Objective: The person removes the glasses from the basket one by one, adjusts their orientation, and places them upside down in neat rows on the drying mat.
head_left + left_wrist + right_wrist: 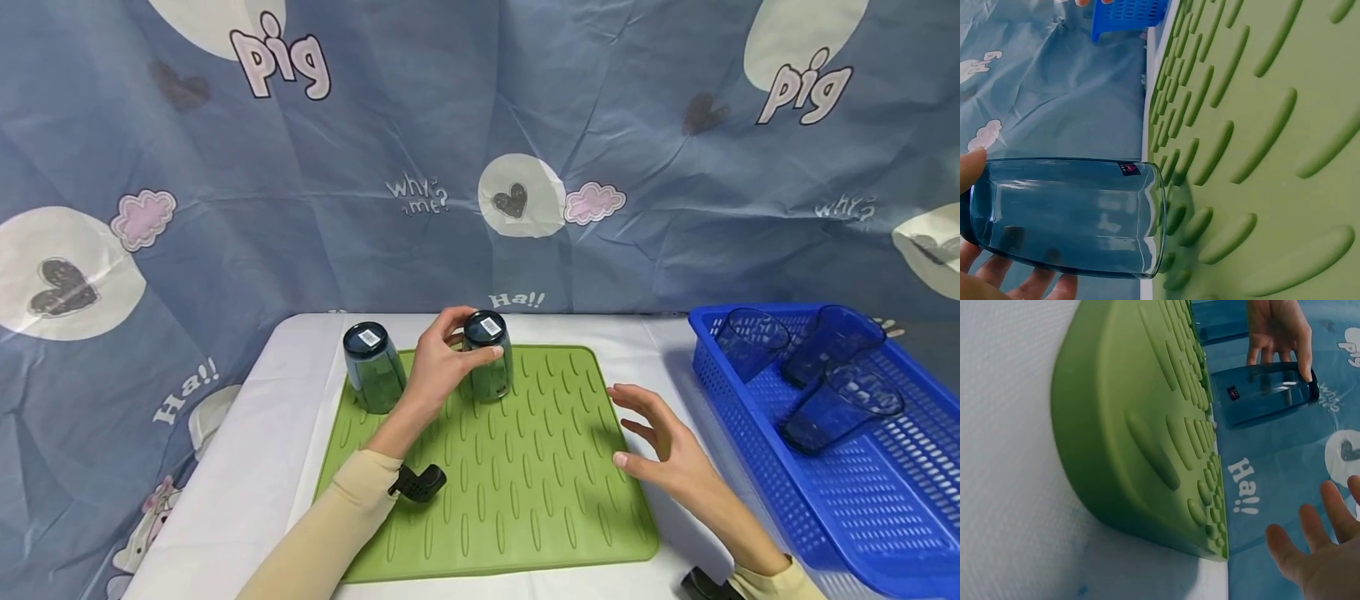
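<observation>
My left hand (pixel 441 360) grips a blue-tinted drinking glass (pixel 489 371) near its upturned base, thumb on one side and fingers on the other. This glass is upside down, its rim right at the green ridged mat (pixel 517 492), with a white label on its base. A small dark sticker shows near the rim in the left wrist view. Left of it, a second glass (pixel 377 379) stands inverted on the mat's back left corner. My right hand (pixel 671 450) hovers by the mat's right edge, fingers spread and holding nothing.
A blue perforated plastic basket (pixel 885 529) sits on the right side of the white-covered table (pixel 232 475). Three similar glasses lean inside, including a front glass (pixel 836 408). A blue printed cloth (pixel 427 108) hangs behind the table.
</observation>
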Demonstrator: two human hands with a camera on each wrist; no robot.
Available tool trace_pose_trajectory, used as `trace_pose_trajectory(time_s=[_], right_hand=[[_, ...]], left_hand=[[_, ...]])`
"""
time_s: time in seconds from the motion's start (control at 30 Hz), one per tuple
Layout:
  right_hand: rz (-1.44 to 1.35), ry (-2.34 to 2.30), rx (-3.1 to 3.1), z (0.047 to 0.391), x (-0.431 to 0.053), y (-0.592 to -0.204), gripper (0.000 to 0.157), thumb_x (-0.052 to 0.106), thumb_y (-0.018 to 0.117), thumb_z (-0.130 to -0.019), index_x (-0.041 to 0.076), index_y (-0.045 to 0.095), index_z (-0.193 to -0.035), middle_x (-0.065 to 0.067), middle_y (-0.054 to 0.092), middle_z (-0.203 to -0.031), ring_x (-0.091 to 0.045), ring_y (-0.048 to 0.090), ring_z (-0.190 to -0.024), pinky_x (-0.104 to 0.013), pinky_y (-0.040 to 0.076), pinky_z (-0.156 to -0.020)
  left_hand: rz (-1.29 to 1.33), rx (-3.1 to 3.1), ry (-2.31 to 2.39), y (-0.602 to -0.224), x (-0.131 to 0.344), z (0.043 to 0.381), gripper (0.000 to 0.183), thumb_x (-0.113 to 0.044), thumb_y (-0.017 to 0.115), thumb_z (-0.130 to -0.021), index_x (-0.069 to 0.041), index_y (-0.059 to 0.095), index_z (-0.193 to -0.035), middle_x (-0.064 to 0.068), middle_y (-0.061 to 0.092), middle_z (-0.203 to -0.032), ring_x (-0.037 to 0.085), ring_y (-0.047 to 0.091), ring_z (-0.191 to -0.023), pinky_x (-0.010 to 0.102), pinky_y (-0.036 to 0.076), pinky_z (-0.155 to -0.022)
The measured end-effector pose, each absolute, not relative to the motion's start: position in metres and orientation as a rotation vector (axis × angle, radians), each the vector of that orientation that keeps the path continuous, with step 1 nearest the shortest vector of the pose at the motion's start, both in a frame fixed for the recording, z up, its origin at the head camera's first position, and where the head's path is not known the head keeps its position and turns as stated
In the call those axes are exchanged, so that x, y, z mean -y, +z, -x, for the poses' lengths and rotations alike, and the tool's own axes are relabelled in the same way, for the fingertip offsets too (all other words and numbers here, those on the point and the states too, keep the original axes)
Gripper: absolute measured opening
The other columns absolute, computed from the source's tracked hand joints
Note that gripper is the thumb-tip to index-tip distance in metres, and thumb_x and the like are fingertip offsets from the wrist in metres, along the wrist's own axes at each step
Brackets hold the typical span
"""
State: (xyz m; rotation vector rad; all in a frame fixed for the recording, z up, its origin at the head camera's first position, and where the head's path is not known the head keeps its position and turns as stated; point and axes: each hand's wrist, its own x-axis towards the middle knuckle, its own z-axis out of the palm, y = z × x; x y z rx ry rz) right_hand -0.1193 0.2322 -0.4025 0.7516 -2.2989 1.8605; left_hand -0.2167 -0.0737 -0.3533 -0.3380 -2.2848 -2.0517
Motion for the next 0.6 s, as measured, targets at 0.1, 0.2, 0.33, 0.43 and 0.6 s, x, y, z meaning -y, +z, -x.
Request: trace_pose_trajectory(time_s=[0.1,0.2,0.33,0.43,0.6], right_hand=[[-0.749,1.849,2.307,0.120,-0.233,-0.403,0.075,-0.013,0.068,-0.080,0.002,0.037,-0.146,-0.015,0.043,-0.146,-0.023,0.037,-0.136,-0.029,0.040,-0.106],[-0.744,1.839,2.324,0.120,-0.233,-0.404,0.074,-0.012,0.069,-0.080,0.002,0.038,-0.146,-0.015,0.043,-0.146,-0.022,0.037,-0.136,-0.029,0.039,-0.106],[-0.741,1.823,2.341,0.121,-0.234,-0.405,0.072,-0.011,0.069,-0.081,0.002,0.038,-0.145,-0.013,0.043,-0.146,-0.020,0.037,-0.137,-0.028,0.039,-0.106],[-0.751,1.815,2.331,0.121,-0.235,-0.406,0.071,-0.012,0.068,-0.082,0.001,0.039,-0.145,-0.017,0.043,-0.145,-0.020,0.038,-0.136,-0.027,0.039,-0.106],[-0.750,1.813,2.309,0.123,-0.235,-0.407,0.069,-0.013,0.068,-0.081,-0.001,0.040,-0.143,-0.023,0.044,-0.142,-0.021,0.040,-0.134,-0.028,0.040,-0.106]], left_hand=[[0.331,2.270,-2.034,-0.358,0.073,0.219,0.057,-0.006,0.080,-0.080,-0.008,0.056,-0.131,0.011,0.059,-0.127,0.027,0.057,-0.113,0.038,0.053,-0.089],[0.316,2.243,-2.026,-0.372,0.074,0.227,0.056,-0.011,0.083,-0.079,-0.014,0.057,-0.128,0.005,0.060,-0.124,0.023,0.058,-0.109,0.037,0.054,-0.087],[0.290,2.242,-2.022,-0.380,0.073,0.232,0.055,-0.014,0.084,-0.078,-0.018,0.058,-0.126,0.002,0.061,-0.123,0.021,0.059,-0.107,0.038,0.055,-0.084],[0.280,2.258,-2.007,-0.380,0.071,0.232,0.056,-0.016,0.085,-0.078,-0.019,0.058,-0.126,0.001,0.060,-0.124,0.022,0.058,-0.107,0.039,0.055,-0.083],[0.262,2.320,-1.947,-0.379,0.068,0.233,0.057,-0.022,0.086,-0.077,-0.022,0.057,-0.126,0.002,0.058,-0.123,0.022,0.057,-0.108,0.040,0.054,-0.081]])
